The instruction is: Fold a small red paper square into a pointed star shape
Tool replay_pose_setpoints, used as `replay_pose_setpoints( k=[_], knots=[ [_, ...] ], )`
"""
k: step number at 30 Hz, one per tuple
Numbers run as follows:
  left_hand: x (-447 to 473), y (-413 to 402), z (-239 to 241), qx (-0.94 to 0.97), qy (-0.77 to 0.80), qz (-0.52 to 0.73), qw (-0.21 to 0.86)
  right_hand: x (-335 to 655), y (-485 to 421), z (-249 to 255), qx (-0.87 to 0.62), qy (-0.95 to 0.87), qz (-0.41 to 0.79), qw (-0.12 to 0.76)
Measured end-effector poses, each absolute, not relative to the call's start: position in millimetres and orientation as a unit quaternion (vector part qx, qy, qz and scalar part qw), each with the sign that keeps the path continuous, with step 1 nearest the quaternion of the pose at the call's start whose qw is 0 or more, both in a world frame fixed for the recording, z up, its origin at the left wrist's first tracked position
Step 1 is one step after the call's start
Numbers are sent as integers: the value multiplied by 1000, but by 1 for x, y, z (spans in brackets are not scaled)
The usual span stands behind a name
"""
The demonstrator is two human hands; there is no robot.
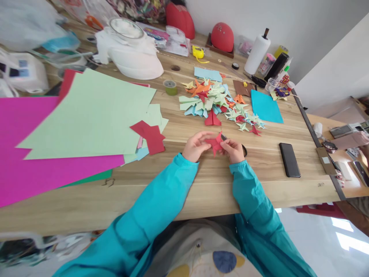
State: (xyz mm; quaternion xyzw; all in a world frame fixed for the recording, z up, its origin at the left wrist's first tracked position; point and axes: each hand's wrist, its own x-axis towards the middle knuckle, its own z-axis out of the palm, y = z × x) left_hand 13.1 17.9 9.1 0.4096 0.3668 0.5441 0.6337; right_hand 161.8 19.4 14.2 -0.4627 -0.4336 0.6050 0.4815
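Between both hands is a small red folded paper figure (214, 142) with pointed arms, held just above the table. My left hand (196, 145) pinches its left side, thumb and fingers closed on it. My right hand (233, 149) grips the right edge between thumb and fingertips. Partly hidden behind the right hand lies a dark-handled tool (245, 150), of which only a black loop and a bit of shaft show. Just beyond the hands spreads a pile of folded paper figures (215, 96) in green, orange, blue and red.
To the left lie large green paper sheets (95, 115) over a magenta sheet (72, 177), with red paper scraps (154, 138) at their edge. A black phone (290, 160) rests on the right, a blue paper square (266, 106) behind it. A white cap (132, 57) stands at the back.
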Motion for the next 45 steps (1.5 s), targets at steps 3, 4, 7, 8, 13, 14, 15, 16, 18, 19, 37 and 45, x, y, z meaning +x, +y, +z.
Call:
replay_pose_setpoints(
  k=[3,4,7,8,13,14,15,16,18,19,37,45],
  knots=[
    [14,15,13,454,341,534,627,166,22,11,-451,-396,631,492],
    [14,14,14,471,340,527,621,167,22,11,-448,-391,639,488],
    [16,11,16,529,354,511,578,168,21,10,-443,-400,653,466],
    [16,11,17,548,359,508,559,168,21,10,-443,-409,653,458],
    [16,12,16,590,378,514,494,164,20,11,-464,-438,616,462],
    [15,12,15,589,387,520,483,164,20,11,-468,-432,610,472],
    [15,12,14,587,398,526,470,164,20,12,-469,-423,605,485],
    [15,13,14,584,408,532,456,164,20,12,-468,-412,601,500],
    [14,13,14,575,427,546,434,165,21,13,-461,-396,591,531],
    [14,13,14,570,435,552,426,165,21,14,-457,-395,583,544],
    [16,12,13,543,454,555,436,161,18,13,-455,-573,465,498],
    [18,10,18,532,457,575,421,159,16,15,-477,-516,506,500]
  ],
)
